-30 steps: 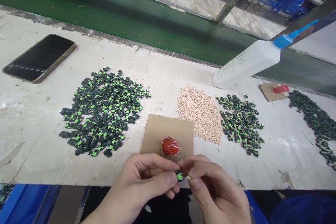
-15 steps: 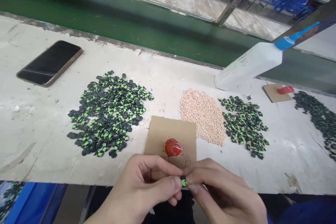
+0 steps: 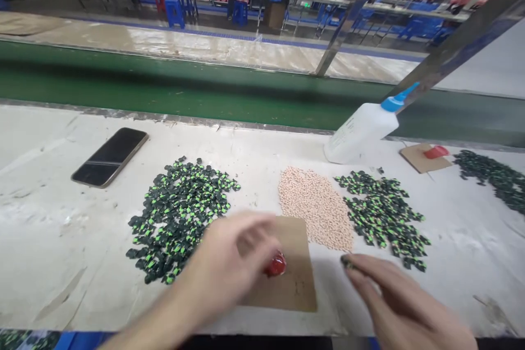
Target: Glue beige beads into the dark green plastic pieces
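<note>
My right hand (image 3: 404, 298) pinches a small dark piece with a bit of green (image 3: 348, 262) between thumb and fingertips, just below the beige bead pile (image 3: 314, 205). My left hand (image 3: 233, 260) is over the left part of a brown cardboard square (image 3: 293, 292). Motion smears its curled fingers, so whether they hold anything is unclear. A glossy red blob (image 3: 277, 264) on the cardboard is partly hidden behind the left fingers. Left of it spreads a heap of black-and-green pieces (image 3: 182, 210). Another such heap (image 3: 385, 213) lies right of the beads.
A white bottle with a blue nozzle (image 3: 361, 131) leans at the back. A phone (image 3: 110, 157) lies at left. Farther right are a small cardboard with a red cap-like object (image 3: 436, 152) and more dark pieces (image 3: 494, 178). A green strip (image 3: 184, 95) runs behind the table.
My hands were together around the small piece and have parted. The right carries it to the right; the left has moved up and left over the cardboard. The camera view has tilted up.
</note>
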A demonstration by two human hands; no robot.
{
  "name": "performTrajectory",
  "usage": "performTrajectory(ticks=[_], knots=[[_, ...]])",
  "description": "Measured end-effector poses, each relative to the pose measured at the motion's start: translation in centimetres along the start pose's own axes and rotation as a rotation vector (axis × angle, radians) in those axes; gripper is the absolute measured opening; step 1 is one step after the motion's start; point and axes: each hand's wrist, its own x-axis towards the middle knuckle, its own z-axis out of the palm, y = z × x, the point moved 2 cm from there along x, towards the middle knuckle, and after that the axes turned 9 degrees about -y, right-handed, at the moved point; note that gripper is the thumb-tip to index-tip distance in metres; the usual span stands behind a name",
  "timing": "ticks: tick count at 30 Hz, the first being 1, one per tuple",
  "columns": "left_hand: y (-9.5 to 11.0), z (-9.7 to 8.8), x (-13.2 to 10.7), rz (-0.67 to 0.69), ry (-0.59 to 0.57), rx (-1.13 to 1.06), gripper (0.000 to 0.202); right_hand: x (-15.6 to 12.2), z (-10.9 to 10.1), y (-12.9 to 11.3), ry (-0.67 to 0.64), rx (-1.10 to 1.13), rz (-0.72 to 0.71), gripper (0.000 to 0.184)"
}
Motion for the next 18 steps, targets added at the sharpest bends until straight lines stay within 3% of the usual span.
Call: performTrajectory(ticks=[1,2,5,7,12,18], knots=[[-0.7,-1.3,1.2,0.0,0.073,0.145,0.034,0.0,-0.8,1.8,0.103,-0.144,0.051,0.008],[-1.5,-2.5,2.4,0.002,0.111,0.22,0.036,0.1,-1.4,3.4,0.148,-0.283,0.019,0.017],[-3.4,-4.8,5.3,0.035,0.096,0.369,0.031,0.2,-2.8,7.3,0.153,-0.491,-0.063,0.038],[-4.2,-5.2,6.1,0.047,0.08,0.431,0.026,0.3,-3.3,8.4,0.164,-0.533,-0.083,0.039],[-4.5,-4.9,5.6,0.055,0.076,0.48,0.03,1.6,-1.8,6.4,0.16,-0.527,-0.131,0.025],[-4.4,-5.0,5.8,0.07,0.105,0.395,0.025,5.1,2.7,3.2,-0.064,-0.398,-0.121,0.023]])
